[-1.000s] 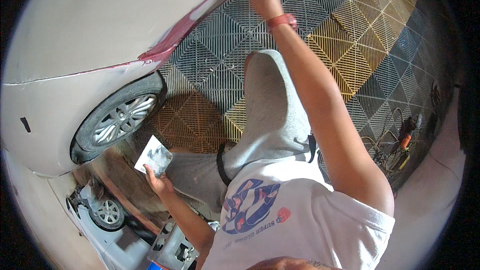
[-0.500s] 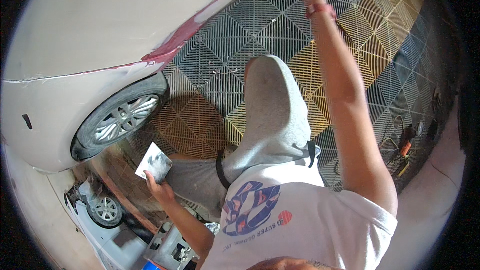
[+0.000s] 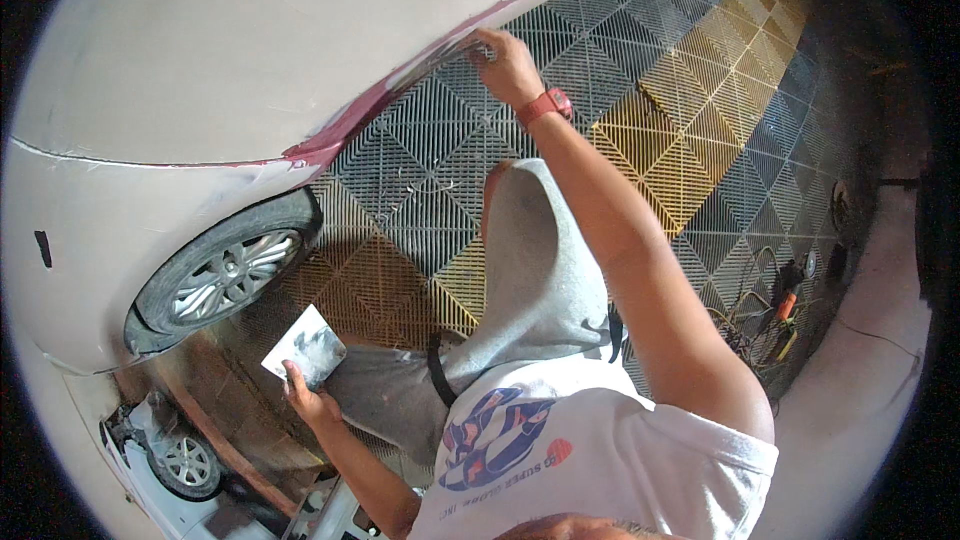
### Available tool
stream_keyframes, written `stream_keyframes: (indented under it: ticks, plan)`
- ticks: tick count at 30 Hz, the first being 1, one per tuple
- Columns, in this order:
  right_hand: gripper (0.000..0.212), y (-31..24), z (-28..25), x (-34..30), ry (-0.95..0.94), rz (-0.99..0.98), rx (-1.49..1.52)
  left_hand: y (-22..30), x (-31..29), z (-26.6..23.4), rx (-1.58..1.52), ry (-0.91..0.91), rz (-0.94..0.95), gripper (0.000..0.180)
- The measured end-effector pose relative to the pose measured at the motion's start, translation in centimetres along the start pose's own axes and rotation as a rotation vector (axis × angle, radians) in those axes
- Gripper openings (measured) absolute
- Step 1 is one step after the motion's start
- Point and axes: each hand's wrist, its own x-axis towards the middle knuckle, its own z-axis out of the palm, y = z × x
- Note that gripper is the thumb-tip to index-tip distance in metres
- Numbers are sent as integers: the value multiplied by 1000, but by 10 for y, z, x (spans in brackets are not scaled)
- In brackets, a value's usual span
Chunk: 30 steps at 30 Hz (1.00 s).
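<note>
While the person is crouching beside a pale, primer-grey car body (image 3: pixel 230 50), the right hand (image 3: pixel 503 62) is reaching out at full arm's length to the lower edge of the panel, where a strip of red paint (image 3: pixel 345 128) is showing along the seam. The fingers of that hand are curled shut around a small flat spreader (image 3: pixel 462 45), which is lying against the panel edge; only a sliver of the tool is showing, so its exact shape is hard to tell. A red wristband (image 3: pixel 545 103) is sitting on the right wrist. The left hand (image 3: pixel 308 400) is hanging low by the person's knee, well apart from the car, and its fingers are pinching the lower edge of a flat rectangular mixing board (image 3: pixel 304 344) smeared with grey filler, which is tilting upward and away from the palm. The board is hovering over the floor (image 3: pixel 660 90), a grid of grey and yellow slotted tiles, just beside the front wheel (image 3: pixel 222 275) with its silver alloy rim. The person is wearing grey trousers (image 3: pixel 530 270) and a white printed shirt (image 3: pixel 590 450). A tangle of cables and an orange-handled tool (image 3: pixel 785 308) are lying on the tiles at the right.
</note>
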Motion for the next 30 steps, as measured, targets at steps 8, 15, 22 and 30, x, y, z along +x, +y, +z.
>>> stream_keyframes:
  ticks: [8,15,22,30]
  plan:
    - [21,-5,15,-15,-90,-27,-123,-5,-14,24,59,-90,-51,61]
    - [27,-117,-29,-67,-436,160,-131,80,-39,26,69,-366,-173,32]
    - [29,-357,-133,-78,-682,899,674,271,-129,16,-255,-594,-228,34]
    - [41,-603,-248,-20,-1084,7,45,419,-220,-2,367,-131,308,28]
